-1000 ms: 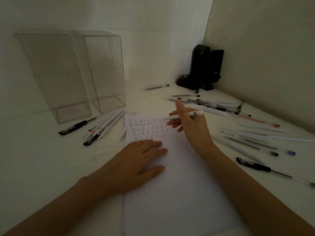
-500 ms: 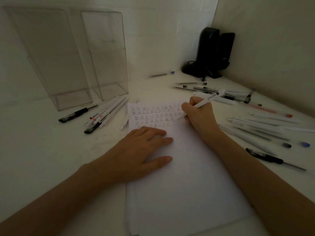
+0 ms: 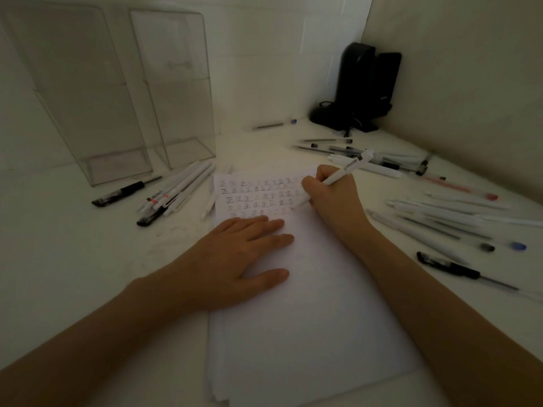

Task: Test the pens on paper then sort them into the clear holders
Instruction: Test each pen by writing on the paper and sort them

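Note:
My right hand (image 3: 332, 198) grips a white pen (image 3: 349, 168) in a writing hold, its tip down on the upper right part of the white paper (image 3: 308, 333), beside rows of small test marks (image 3: 255, 198). My left hand (image 3: 238, 259) lies flat on the paper, fingers straight, just below the marks. Two clear holders (image 3: 117, 160) (image 3: 188, 148) stand at the back left; I see no pens inside them. A small group of pens (image 3: 176, 189) lies in front of the holders.
Several loose pens (image 3: 440, 215) are spread over the white table to the right of the paper, more at the back (image 3: 338, 148). A black pen (image 3: 123, 192) lies left of the group. A black device (image 3: 361, 89) with a cable stands in the far corner.
My right hand brought the white pen down from a raised, sideways hold into a writing grip, tip on the paper. My left hand stayed flat. The camera moved closer.

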`<state>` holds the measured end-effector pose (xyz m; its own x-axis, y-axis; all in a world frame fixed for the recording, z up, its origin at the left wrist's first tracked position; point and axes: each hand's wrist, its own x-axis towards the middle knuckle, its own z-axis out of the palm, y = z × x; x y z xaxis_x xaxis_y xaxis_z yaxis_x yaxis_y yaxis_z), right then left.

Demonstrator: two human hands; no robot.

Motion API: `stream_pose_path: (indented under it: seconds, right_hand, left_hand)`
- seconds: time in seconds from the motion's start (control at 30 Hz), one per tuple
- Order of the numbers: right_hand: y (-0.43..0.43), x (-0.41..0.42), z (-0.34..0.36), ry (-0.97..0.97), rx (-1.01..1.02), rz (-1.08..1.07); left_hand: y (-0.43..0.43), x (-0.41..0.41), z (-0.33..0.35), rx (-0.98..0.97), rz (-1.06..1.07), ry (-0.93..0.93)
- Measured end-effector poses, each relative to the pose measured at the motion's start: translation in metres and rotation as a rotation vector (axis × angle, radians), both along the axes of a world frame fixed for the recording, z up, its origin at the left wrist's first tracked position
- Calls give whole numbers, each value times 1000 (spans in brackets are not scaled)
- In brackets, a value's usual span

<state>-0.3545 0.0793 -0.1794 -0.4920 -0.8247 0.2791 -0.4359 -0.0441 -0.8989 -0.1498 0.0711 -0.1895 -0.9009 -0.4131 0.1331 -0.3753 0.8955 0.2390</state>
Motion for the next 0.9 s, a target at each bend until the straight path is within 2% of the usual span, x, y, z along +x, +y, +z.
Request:
stream_pose_path:
  seconds: [0.7, 0.9]
  right_hand:
    - [1, 0, 1, -20, 25, 45]
    - [3, -1, 0, -35, -57, 10]
  left_hand:
    - [0, 1, 1, 12, 12, -28]
    - [0, 1, 2, 16, -4, -5]
